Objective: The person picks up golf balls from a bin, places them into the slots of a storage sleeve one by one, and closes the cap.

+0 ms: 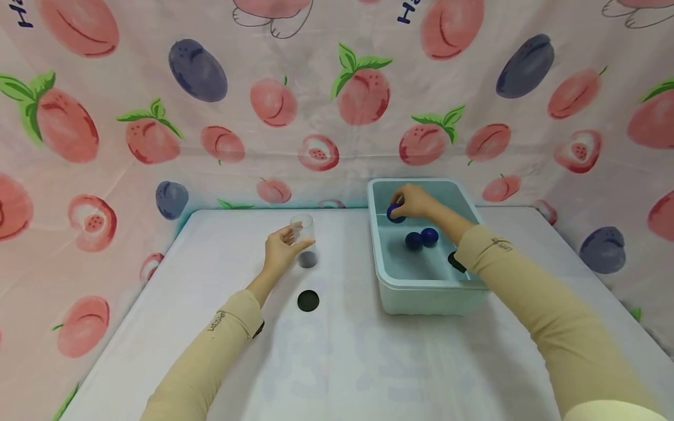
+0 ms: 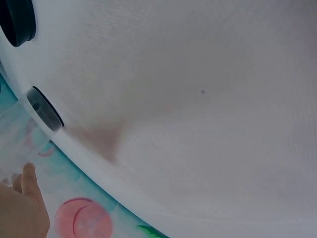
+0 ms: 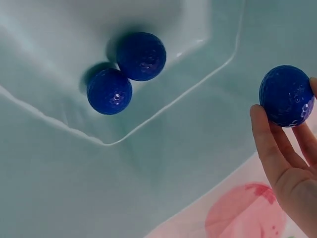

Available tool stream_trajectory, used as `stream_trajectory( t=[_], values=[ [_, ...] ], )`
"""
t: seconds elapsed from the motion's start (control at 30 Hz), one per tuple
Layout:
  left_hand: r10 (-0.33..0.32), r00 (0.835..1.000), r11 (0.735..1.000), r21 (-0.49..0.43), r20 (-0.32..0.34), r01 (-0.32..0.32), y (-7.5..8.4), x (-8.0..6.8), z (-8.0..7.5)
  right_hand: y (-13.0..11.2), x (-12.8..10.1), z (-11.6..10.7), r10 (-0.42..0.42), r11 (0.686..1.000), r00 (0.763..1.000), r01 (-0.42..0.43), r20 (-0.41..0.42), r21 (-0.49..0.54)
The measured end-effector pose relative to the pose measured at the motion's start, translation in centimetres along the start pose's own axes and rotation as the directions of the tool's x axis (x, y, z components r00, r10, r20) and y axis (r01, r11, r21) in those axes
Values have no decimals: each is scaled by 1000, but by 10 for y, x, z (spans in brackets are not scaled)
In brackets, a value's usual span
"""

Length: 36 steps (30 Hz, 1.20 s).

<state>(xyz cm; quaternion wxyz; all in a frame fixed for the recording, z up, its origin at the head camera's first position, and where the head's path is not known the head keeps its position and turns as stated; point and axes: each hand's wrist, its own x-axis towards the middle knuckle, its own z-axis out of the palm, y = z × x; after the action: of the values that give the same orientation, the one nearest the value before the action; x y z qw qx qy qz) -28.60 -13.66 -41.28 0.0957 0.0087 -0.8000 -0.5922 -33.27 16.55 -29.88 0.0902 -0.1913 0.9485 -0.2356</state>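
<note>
My left hand (image 1: 281,250) grips a clear plastic cylinder (image 1: 304,228) with a dark base, which stands upright on the white table. In the left wrist view the thumb and fingers of that hand lie against the cylinder's clear wall (image 2: 20,134). Over the light-blue bin, my right hand (image 1: 417,202) pinches a dark blue golf ball (image 3: 286,95) between thumb and fingers. Two more blue golf balls, one (image 3: 141,56) beside the other (image 3: 109,91), rest together on the bin's floor.
The light-blue bin (image 1: 421,285) stands at the back right of the table (image 1: 337,362). A round black lid (image 1: 308,300) lies on the tabletop in front of the cylinder. Behind the table hangs a fruit-printed cloth (image 1: 363,152).
</note>
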Motion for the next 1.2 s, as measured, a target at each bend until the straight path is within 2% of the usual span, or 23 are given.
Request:
stream_trajectory(
  t=[0.13, 0.3, 0.6, 0.77, 0.93, 1.2],
  values=[
    [16, 1000, 1000, 7, -5, -16, -1, 1, 0, -4, -9, -4, 59, 988, 998, -56, -12, 145],
    [10, 1000, 1000, 4, 6, -10, -1, -1, 0, -6, -18, -5, 145, 945, 989, -134, -18, 300],
    [-1, 1000, 1000, 21, 21, 1, 2, -1, -3, -4, -21, -10, 263, 825, 963, -252, 52, 506],
    [-40, 997, 999, 3, 60, 40, 4, 0, -5, -9, -24, -16, 263, 774, 963, -247, 59, 583],
    [-42, 995, 998, -36, 95, 45, 7, 1, -5, -12, -26, -20, 253, 728, 966, -227, 55, 646],
    [-54, 992, 998, -22, 114, 57, 19, -5, 4, -17, -26, -23, 228, 679, 967, -238, 109, 695]
  ],
)
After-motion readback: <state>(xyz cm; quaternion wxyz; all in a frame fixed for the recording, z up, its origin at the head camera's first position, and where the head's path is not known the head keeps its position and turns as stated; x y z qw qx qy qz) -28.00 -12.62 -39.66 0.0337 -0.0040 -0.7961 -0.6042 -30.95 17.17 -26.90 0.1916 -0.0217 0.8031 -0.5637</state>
